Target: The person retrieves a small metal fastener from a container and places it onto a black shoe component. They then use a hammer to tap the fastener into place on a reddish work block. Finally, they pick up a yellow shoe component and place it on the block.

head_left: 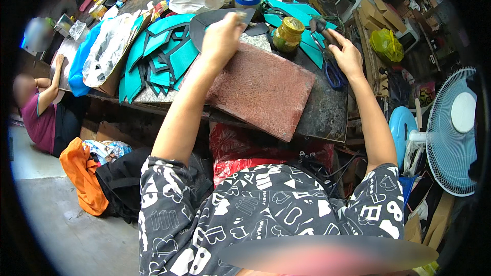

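Head view: a blurred patch hides the lower edge. Left hand [221, 38], closed, pinches a dark curved piece [215, 20] past the reddish board [261, 89] mid-worktop. Right hand [348, 56] rests loosely open on blue-handled scissors [333, 74] near the worktop's [327, 115] right edge, its grip unclear.

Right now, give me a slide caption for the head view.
Left hand grips a dark cut piece; right hand reaches blue-handled scissors beside a glue jar.
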### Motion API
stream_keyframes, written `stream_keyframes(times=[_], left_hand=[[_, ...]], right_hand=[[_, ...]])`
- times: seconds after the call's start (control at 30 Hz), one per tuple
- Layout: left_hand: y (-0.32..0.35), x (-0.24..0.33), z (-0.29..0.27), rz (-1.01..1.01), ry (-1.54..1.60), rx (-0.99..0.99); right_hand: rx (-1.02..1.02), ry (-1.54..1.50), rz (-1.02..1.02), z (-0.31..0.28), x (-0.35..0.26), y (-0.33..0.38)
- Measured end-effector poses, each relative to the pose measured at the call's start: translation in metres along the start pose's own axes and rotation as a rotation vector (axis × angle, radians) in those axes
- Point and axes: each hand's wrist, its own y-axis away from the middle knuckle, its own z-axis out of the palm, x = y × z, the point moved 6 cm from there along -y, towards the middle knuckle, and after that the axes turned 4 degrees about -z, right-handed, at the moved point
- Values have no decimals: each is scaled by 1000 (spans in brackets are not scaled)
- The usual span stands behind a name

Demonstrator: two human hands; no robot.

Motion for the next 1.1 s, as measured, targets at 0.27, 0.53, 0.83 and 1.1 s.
stream_keyframes(times=[0.27, 0.53, 0.83, 1.1], left_hand=[[-24, 27, 73, 259, -589, -534], [-88, 4, 48, 58, -325, -180], [-95, 42, 72, 317, 173, -267], [-37, 89, 104, 662, -393, -320]], right_hand=[[-62, 184, -53, 20, 4, -13], [-7, -162, -354, 10, -92, -50], [-302, -513, -160, 56, -78, -36], [-210, -528, -81, 88, -68, -24]])
